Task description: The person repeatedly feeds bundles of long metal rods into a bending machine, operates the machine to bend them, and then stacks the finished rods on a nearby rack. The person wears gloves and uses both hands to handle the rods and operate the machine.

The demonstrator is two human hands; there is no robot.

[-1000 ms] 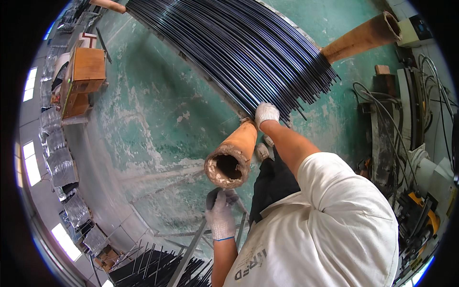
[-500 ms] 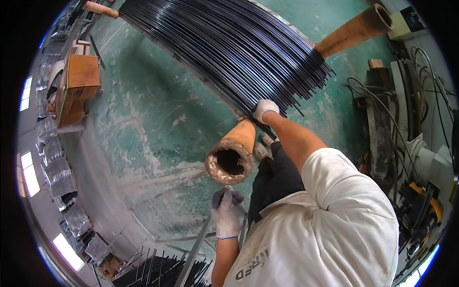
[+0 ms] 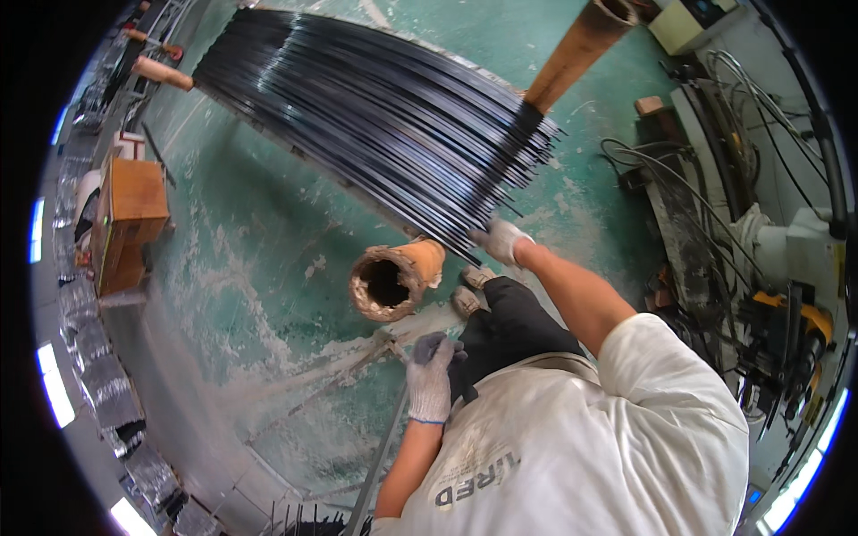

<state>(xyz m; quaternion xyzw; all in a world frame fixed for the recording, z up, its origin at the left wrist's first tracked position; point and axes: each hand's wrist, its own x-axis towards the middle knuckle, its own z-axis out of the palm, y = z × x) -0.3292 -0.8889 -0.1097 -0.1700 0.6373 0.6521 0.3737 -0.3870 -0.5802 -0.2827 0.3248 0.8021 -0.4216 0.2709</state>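
A wide layer of thin black rods [image 3: 357,116] lies across a raised support, their uneven ends fanning toward me. My right hand [image 3: 504,242], in a white knit glove, is at the near rod ends; its fingers are bent and pressed together over them, and the fingertips partly hide what they grip. Close to my body, my left hand [image 3: 431,380] is curled closed in a white glove with a grey palm; no object shows in it. Just beyond that hand stands a thick brown tube [image 3: 427,259] with a ragged, hollow top, beside the rods' near corner.
Another brown tube [image 3: 572,62] rises by the rods' right end, and a third [image 3: 164,73] at the far left. A wooden box [image 3: 138,189] stands left. Machinery with grey cables [image 3: 679,170] lines the right. Below my left hand, a metal bar [image 3: 382,456] slants across the green floor.
My view has shifted, so the rods and tubes sit further left. My right hand has moved from on top of the rods to their very ends. My left hand stays curled near my body.
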